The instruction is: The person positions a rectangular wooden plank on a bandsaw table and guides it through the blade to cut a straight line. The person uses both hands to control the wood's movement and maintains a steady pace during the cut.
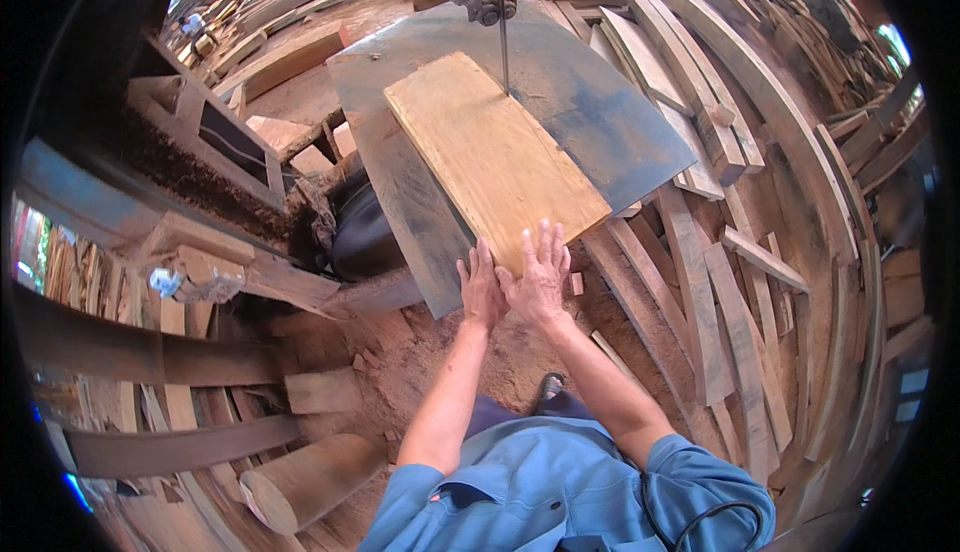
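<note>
One board (pixel 490 162) lies on a table (pixel 620 127), right edge at a blade (pixel 502 32); left hand (pixel 483 290) and right hand (pixel 538 280) touch the board's near end, fingers slightly apart.

Woodworking shop: upright saw blade (pixel 503 37) through a metal bench (pixel 620 142), sawdust-strewn floor (pixel 390 382), timber (pixel 690 282) piled around.

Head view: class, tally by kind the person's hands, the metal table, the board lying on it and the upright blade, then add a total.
Left hand and right hand: 2
Table: 1
Board: 1
Blade: 1
Total: 5
</note>
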A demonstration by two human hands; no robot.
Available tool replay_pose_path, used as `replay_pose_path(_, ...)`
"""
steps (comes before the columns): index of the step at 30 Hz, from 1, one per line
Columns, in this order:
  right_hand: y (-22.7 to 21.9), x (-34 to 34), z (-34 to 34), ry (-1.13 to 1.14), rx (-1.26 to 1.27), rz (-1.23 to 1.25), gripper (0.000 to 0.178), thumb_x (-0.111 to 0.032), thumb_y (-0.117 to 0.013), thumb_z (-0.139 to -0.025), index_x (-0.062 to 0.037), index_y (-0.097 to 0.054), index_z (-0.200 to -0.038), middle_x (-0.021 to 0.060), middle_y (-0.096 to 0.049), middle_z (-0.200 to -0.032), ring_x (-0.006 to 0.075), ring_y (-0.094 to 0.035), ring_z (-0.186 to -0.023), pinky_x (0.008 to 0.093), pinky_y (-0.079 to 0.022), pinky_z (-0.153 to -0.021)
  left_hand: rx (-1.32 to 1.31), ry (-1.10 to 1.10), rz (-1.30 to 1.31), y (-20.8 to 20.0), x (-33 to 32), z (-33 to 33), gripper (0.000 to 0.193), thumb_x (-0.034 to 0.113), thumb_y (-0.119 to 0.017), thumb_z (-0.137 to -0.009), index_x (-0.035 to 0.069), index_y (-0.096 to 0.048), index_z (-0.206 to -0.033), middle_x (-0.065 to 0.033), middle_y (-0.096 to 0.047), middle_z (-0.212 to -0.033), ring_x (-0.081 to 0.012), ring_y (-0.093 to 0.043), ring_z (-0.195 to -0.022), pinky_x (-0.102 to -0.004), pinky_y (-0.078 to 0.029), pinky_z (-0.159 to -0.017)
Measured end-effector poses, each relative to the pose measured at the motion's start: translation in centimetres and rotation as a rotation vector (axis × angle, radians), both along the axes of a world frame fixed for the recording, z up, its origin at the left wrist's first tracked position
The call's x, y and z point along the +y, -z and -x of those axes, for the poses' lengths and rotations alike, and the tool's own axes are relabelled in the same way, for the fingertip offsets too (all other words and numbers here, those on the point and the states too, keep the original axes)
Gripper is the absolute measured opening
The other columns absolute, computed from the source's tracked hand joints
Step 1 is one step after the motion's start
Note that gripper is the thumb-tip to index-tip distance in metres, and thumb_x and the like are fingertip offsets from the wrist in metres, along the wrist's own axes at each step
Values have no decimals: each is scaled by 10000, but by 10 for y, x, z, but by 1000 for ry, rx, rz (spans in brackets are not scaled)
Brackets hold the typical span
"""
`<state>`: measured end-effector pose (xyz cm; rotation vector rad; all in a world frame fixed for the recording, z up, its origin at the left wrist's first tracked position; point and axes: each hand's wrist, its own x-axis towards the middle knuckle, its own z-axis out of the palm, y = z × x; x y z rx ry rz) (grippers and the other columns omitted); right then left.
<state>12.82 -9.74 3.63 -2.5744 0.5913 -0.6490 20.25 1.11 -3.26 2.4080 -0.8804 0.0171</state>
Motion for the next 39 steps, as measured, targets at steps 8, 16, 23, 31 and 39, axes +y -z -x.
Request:
replay_pose_path(8, 19, -10, -22, -180, 71, 178, 775, -362, -740, -860, 80, -536, -1463, 305, -426, -1613, 462, -349, -1540, 603, -230, -1245, -77, 13, 50, 20, 6, 2, 681, 270, -633, -972, -119, -455, -1503, -333, -475, -1560, -486, -395, -1507, -622, -248, -1255)
replay_pose_path(16, -6, -32, -36, -485, 123, 177, 743, -296, -602, -928, 134, -447, -1513, 347, -351, -1635, 472, -258, -1577, 552, -153, -1313, -201, -4, -24, 18, 10, -2, 782, 282, -725, -881, -44, -455, -1539, -288, -483, -1576, -434, -418, -1508, -603, -266, -1254)
replay_pose_path(23, 0, -33, -40, -438, 65, 195, 653, -304, -561, -948, 83, -534, -1474, 290, -438, -1609, 419, -322, -1566, 547, -189, -1301, -267, 25, -201, 16, 1, -2, 785, 356, -653, -911, -1, -424, -1571, -316, -451, -1574, -490, -377, -1509, -614, -237, -1264)
replay_pose_path(31, -2, -32, -37, -391, 43, 187, 604, -348, -519, -1010, 41, -554, -1471, 243, -472, -1604, 384, -338, -1566, 536, -205, -1294, -161, 126, -250, 3, -1, -4, 810, 361, -593, -945, -31, -331, -1603, -380, -333, -1613, -559, -249, -1538, -624, -203, -1268)
replay_pose_path(39, 0, -31, -37, -378, 43, 157, 614, -354, -549, -996, 22, -555, -1481, 230, -456, -1620, 371, -342, -1566, 539, -212, -1293, -105, 137, -340, 4, 0, -7, 828, 380, -596, -940, -66, -338, -1587, -398, -307, -1623, -564, -245, -1539, -622, -193, -1274)
